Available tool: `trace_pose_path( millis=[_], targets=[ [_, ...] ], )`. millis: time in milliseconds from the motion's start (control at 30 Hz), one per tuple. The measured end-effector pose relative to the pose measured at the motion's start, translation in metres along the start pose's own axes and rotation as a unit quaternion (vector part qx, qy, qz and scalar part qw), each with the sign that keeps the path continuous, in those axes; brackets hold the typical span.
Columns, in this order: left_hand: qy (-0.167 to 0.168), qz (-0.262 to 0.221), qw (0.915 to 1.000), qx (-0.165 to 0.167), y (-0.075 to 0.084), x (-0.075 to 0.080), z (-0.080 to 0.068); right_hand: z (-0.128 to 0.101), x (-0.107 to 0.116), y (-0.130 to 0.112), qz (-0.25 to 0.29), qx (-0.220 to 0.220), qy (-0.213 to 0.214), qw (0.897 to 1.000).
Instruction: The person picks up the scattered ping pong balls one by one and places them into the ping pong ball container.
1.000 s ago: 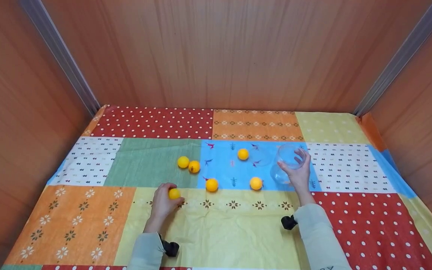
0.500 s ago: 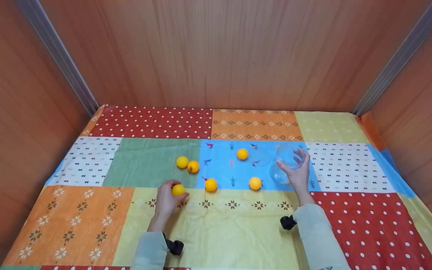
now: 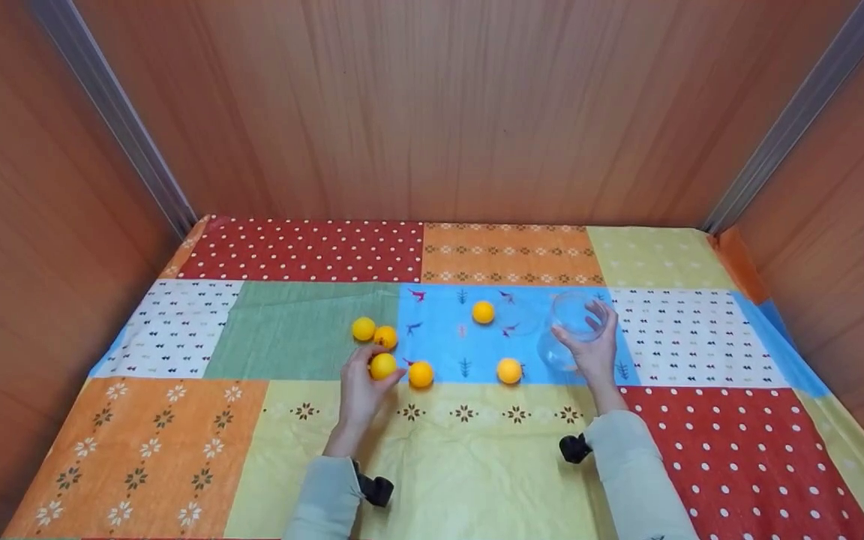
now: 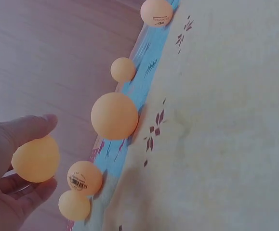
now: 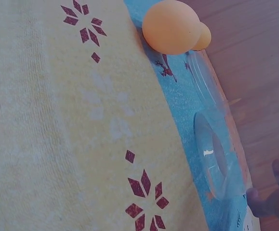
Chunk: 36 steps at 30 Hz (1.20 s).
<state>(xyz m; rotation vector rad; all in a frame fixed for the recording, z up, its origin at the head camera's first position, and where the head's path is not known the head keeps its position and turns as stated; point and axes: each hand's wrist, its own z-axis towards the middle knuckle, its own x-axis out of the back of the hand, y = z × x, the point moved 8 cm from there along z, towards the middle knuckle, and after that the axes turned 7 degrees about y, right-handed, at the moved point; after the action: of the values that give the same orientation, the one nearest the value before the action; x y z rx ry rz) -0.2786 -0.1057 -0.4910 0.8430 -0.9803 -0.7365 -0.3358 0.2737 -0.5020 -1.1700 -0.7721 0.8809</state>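
Observation:
In the head view my left hand pinches a yellow-orange ping-pong ball between thumb and fingers. The left wrist view has this ball raised off the cloth. On the right, my right hand grips a clear jar near its rim, and the jar stands on the blue patch. Only fingertips of that hand show in the right wrist view, beside the jar. Two touching balls lie just beyond my left hand. Another ball rests right of it.
Between the hands lie a near ball and a farther ball. A clear round lid lies flat left of the jar. Patchwork cloth covers the table, with wooden panels on three sides.
My left hand has moved right and away from me with the ping-pong ball, closer to the lying balls. My right hand and the jar have stayed in place.

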Motion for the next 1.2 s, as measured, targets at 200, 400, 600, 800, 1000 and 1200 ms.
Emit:
trace_pose_path(
  millis=[200, 400, 600, 800, 1000, 1200],
  targets=[
    [-0.001, -0.026, 0.9997, 0.003, 0.012, -0.017, 0.002, -0.006, 0.0, -0.015, 0.001, -0.009, -0.001, 1.0],
    [-0.001, -0.031, 0.9994, -0.011, 0.026, -0.037, 0.003, 0.0, 0.002, -0.003, 0.006, 0.018, 0.008, 1.0],
    [0.005, -0.043, 0.9986, -0.029, 0.036, -0.054, 0.004, 0.003, 0.002, 0.004, 0.008, 0.033, 0.013, 0.999],
    [0.003, -0.042, 0.9982, -0.043, 0.045, -0.071, 0.004, 0.001, 0.001, 0.004, -0.005, 0.012, 0.005, 1.0],
    [-0.017, -0.068, 0.9964, -0.046, 0.057, -0.089, 0.006, 0.002, 0.0, 0.003, -0.008, 0.02, 0.002, 1.0],
    [-0.029, -0.099, 0.9907, -0.09, 0.076, -0.106, 0.005, 0.002, 0.0, 0.007, 0.01, 0.036, 0.0, 0.999]
  ],
)
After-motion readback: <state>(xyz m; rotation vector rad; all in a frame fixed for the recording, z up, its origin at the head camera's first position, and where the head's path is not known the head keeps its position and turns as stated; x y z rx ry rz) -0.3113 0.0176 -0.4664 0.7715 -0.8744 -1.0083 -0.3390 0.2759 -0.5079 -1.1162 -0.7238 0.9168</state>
